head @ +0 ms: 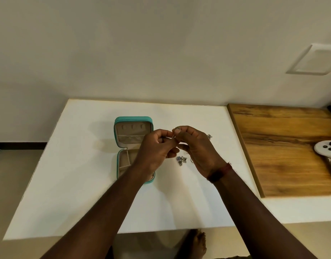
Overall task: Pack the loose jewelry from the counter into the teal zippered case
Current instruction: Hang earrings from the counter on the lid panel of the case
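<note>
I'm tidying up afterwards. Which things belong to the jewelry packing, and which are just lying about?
Job: open teal zippered case; small silver jewelry piece pinched between left hand and right hand; loose silver jewelry cluster on white counter.
Lying about: brown wooden board; white game controller resting on it.

matt white counter [71,184], grained glossy wooden board [284,146], silvery metal jewelry [181,160].

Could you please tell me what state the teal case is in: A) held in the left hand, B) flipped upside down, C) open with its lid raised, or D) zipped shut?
C: the teal case lies open on the counter, lid raised, beige lining showing.
</note>
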